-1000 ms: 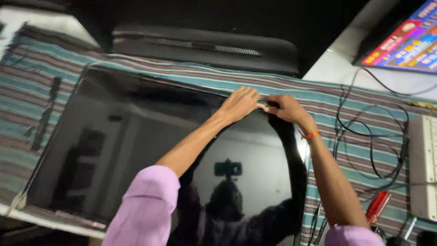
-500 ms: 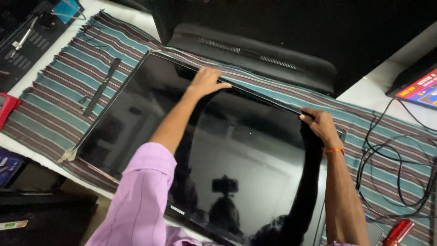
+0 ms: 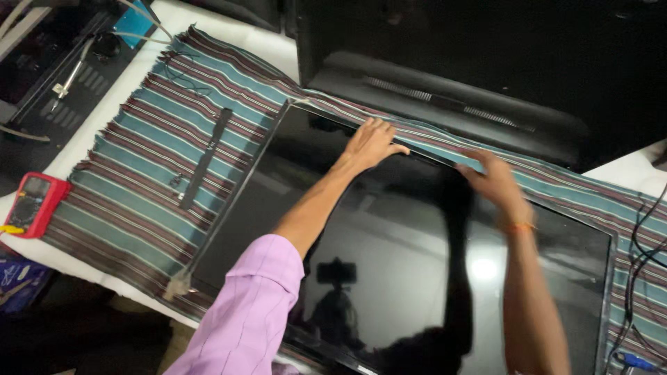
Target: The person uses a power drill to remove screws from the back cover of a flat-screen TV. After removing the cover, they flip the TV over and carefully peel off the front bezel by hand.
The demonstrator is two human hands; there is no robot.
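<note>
The screen (image 3: 389, 257) is lying flat, glass up, on a striped cloth (image 3: 146, 160) that is covering the table. Its long axis is running from about 10 o'clock to 4 o'clock across the view, with the far long edge facing 1 o'clock, towards a black rear cover (image 3: 451, 97) that is sitting just beyond it.

Both hands are working along that far edge. The left hand (image 3: 372, 142) is resting near the 10 o'clock end of the edge, fingers spread and fairly flat, fingertips curling over the rim. The right hand (image 3: 497, 180) is a little further along towards 4 o'clock, fingers bent and pinching at the rim (it is slightly blurred, so how tightly it is gripping I cannot tell).

The step in hand is looking like freeing or seating the thin frame along the top edge, the hands moving along it piece by piece. A next move would be calling for even, gentle pressure along the rim, keeping fingers off the glass and the panel from flexing.

A black strip (image 3: 205, 156) is lying on the cloth at 9 o'clock of the screen, and a red meter (image 3: 35, 205) is sitting beyond the cloth's edge.
</note>
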